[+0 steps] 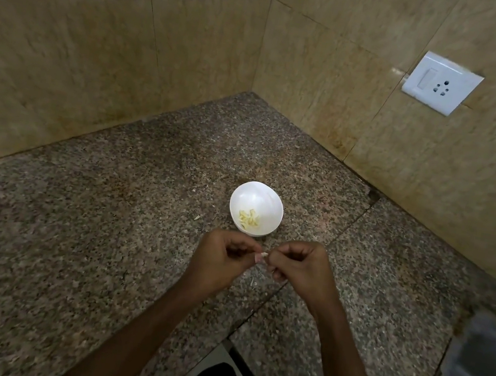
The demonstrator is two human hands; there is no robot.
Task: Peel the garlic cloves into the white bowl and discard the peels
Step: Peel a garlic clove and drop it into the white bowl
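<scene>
I am pinching a garlic clove between both hands' fingers, near the white bowl; peel fragments risk falling onto the desk or into the bowl.

Granite counter, beige tiled walls, socket

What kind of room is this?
Most likely a kitchen. There is a stone counter with a steel sink set in it, a bowl of peeled garlic, and the left hand and right hand pinch a clove between them.
</scene>
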